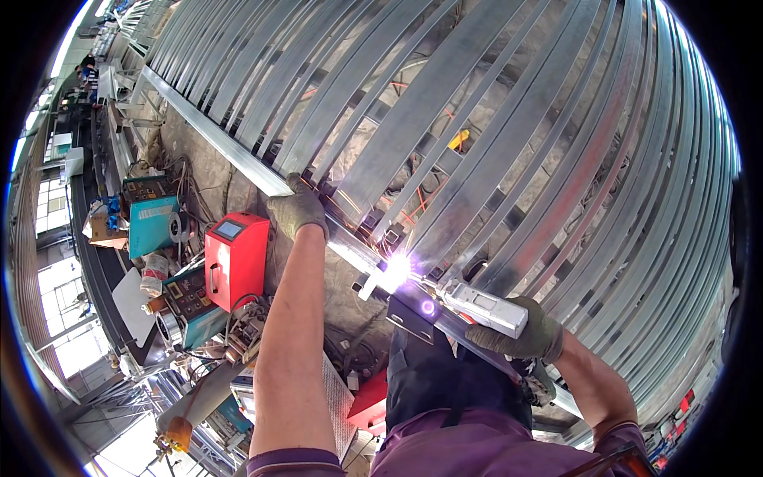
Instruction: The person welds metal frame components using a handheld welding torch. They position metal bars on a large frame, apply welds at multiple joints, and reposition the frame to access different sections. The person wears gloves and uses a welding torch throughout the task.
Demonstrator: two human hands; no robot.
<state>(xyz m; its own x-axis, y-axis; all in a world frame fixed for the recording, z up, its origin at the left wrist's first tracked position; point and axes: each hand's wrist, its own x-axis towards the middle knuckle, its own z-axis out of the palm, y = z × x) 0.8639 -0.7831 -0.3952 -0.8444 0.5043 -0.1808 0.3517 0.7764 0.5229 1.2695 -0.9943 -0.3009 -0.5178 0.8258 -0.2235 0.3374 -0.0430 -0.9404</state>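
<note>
Head | right grip [531,332] clamping torch [489,308] | left grip [299,208] unclear, touching rail edge [258,168] | floor [207,175] alongside

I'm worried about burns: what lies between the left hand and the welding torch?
In the head view, metal rail, flying sparks and a bright white glare lie between the left hand and the welding torch.

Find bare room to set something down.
Bare floor between the red box and the rail; another patch between left forearm and rail. Crowded: the teal machines left of the red box, and around the arc, with torch and right hand.
</note>
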